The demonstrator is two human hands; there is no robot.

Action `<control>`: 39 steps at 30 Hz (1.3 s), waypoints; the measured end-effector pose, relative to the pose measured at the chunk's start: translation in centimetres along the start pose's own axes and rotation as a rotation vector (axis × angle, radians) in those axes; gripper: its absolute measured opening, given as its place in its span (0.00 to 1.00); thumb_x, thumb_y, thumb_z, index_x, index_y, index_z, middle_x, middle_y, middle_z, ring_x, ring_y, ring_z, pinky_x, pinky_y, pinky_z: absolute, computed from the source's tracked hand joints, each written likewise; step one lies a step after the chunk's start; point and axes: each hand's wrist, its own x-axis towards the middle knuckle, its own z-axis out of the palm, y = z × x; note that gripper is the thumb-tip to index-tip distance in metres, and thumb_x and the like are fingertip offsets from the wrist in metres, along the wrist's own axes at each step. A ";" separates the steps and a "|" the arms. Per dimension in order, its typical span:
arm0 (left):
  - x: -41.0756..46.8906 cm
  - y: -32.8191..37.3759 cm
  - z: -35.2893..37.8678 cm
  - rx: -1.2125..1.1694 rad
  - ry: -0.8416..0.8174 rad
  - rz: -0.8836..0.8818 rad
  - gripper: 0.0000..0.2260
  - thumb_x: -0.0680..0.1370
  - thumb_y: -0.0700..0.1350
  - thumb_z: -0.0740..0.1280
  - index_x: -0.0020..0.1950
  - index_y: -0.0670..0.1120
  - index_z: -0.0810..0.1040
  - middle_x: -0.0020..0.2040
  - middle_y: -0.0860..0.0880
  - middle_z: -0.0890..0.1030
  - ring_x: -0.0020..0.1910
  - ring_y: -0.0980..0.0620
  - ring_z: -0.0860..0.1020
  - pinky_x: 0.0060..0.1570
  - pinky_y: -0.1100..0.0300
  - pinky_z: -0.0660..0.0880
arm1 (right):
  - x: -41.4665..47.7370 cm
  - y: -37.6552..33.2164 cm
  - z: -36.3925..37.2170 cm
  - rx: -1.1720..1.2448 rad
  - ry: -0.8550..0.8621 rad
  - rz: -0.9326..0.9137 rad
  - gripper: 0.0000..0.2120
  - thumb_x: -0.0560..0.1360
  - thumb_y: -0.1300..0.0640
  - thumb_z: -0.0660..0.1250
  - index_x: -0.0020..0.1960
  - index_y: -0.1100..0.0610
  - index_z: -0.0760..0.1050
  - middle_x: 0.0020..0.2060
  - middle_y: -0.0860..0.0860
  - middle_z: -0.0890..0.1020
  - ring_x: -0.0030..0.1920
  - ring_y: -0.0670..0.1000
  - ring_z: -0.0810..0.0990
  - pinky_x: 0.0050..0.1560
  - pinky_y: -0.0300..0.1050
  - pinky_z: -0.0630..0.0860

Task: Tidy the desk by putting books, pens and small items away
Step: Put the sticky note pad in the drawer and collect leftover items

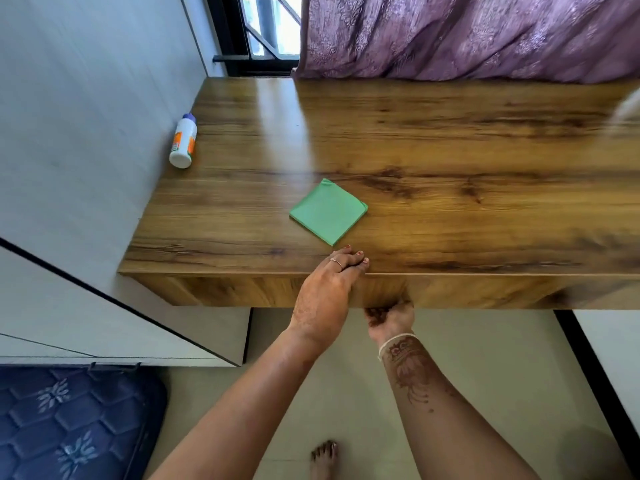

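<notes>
The green cloth [328, 211], folded flat into a square and turned corner-on to the edge, lies on the desk [450, 161] near the front, a little left of centre and just beyond the person's fingers; it is the closest loose item and reads as either something to put away or a wipe kept handy for the surface. The left hand [329, 289] rests over the front edge of the desk, its fingers [349, 259] laid close together on the top, near the cloth's nearest corner but not touching it. That flat, pressing pose looks like bracing against the edge rather than reaching for anything. The right hand [391, 317] is below the desktop, palm turned up, its fingers curled up against the underside of the front panel where they go out of sight; I cannot tell what they grip, but the pose suits hooking a drawer front to pull it out or push it home, with the left hand steadying. Further out, a white bottle [183, 142] with an orange label and a blue cap stands against the left wall [86, 98] at the desk's far left side, well apart from the cloth, likely the next small item to deal with. A purple curtain [467, 36] hangs along the far edge, and something pale and blurred sits at the right border, too unclear to name.
</notes>
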 end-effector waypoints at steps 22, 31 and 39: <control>-11.7 7.1 0.9 0.131 -0.073 -0.155 0.19 0.82 0.51 0.52 0.66 0.51 0.77 0.61 0.51 0.80 0.65 0.52 0.73 0.75 0.47 0.49 | -10.1 -1.1 -11.4 -0.282 0.092 0.137 0.12 0.81 0.52 0.54 0.53 0.58 0.73 0.39 0.56 0.75 0.36 0.53 0.74 0.43 0.45 0.75; -14.7 9.7 -0.3 0.035 -0.121 -0.260 0.14 0.82 0.46 0.59 0.66 0.52 0.76 0.63 0.53 0.79 0.67 0.54 0.71 0.76 0.48 0.48 | -20.2 -3.4 -13.9 -1.073 -0.173 -0.789 0.05 0.77 0.58 0.63 0.51 0.53 0.76 0.44 0.48 0.79 0.46 0.49 0.76 0.47 0.42 0.73; -17.1 11.8 -1.3 0.047 -0.196 -0.332 0.14 0.82 0.45 0.59 0.67 0.53 0.76 0.61 0.52 0.80 0.63 0.53 0.74 0.76 0.48 0.48 | -19.7 -5.2 -16.8 -2.038 -0.310 -1.174 0.16 0.81 0.47 0.53 0.64 0.47 0.73 0.68 0.46 0.72 0.73 0.51 0.61 0.74 0.58 0.48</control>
